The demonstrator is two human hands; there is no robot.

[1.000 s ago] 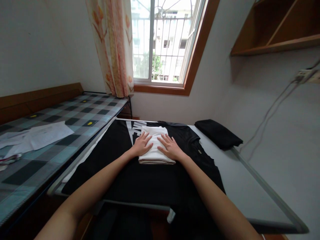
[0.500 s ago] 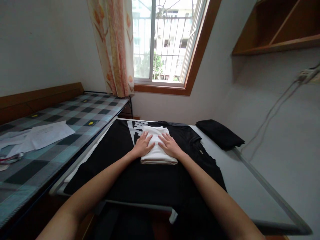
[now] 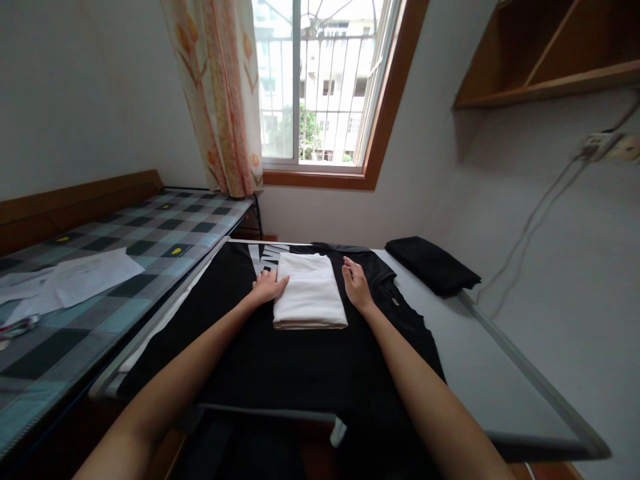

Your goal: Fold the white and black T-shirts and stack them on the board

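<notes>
A white folded garment [image 3: 310, 293], a neat rectangle, lies on a black T-shirt [image 3: 280, 367] with large white lettering. My left hand [image 3: 269, 287] is at its left side, fingers apart on the black fabric, the thumb at the white edge. Just off the opposite side is my right hand [image 3: 356, 285], tilted on its edge with fingers loosely extended and nothing in them. The T-shirt is spread across a white table [image 3: 480, 360] and hangs over its front edge.
A folded black cloth [image 3: 433, 265] rests at the table's back right by the wall. On the left stands a bed [image 3: 200, 217] with a checked cover and loose papers [image 3: 85, 277]. Cables [image 3: 537, 223] run down from a wall socket [image 3: 597, 145]. A wooden shelf [image 3: 550, 90] juts out above.
Both hands lay flat on top of the white garment; they have moved apart, left hand to its left edge, right hand off its right side. The view has shifted slightly.
</notes>
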